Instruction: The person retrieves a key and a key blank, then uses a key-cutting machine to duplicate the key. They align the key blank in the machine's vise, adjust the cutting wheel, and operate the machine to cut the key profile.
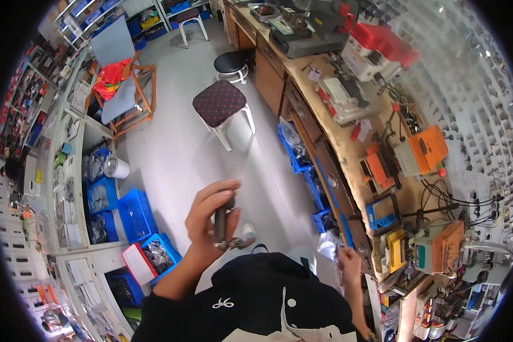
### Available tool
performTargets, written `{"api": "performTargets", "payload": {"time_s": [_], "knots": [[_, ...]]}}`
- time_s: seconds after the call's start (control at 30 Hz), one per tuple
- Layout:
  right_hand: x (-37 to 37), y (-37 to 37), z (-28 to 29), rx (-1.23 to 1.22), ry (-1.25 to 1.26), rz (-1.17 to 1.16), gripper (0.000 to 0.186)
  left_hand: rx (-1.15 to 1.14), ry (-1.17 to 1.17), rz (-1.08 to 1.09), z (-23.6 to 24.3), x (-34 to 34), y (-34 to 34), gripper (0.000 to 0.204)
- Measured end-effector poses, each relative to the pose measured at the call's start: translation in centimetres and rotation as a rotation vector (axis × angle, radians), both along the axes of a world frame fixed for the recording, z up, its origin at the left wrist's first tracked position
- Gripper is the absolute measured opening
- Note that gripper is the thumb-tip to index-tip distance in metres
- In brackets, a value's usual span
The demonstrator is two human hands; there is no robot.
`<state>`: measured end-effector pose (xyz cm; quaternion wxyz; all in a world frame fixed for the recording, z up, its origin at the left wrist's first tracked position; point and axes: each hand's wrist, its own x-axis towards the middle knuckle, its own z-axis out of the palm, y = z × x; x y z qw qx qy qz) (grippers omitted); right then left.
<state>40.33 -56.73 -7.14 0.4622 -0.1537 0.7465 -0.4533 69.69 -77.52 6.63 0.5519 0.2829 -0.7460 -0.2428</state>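
In front of my body my left hand is raised, its fingers curled round a dark, slim key fob. Small metal links, perhaps a key ring, hang from the fob's lower end. Lower on the right, beside the workbench drawers, my right hand is closed on the edge of a crinkled clear plastic bag. What the bag contains is too small to tell.
A long wooden workbench with key-cutting machines, one with a red cover, runs along the right. A checked stool and a folding chair stand ahead. Blue bins line the left shelves.
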Motion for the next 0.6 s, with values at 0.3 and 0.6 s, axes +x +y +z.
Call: {"api": "performTargets", "payload": {"time_s": [0.3,0.6], "knots": [[1.5,-23.1,3.5,-0.103,-0.080,0.051,0.011,0.095,0.005,0.177,-3.6,5.0,-14.5,0.041],[-1.3,-53.3,3.8,-0.190,-0.059,0.153,0.014,0.110,-0.010,0.153,-3.6,-1.6,-39.1,0.041]]}}
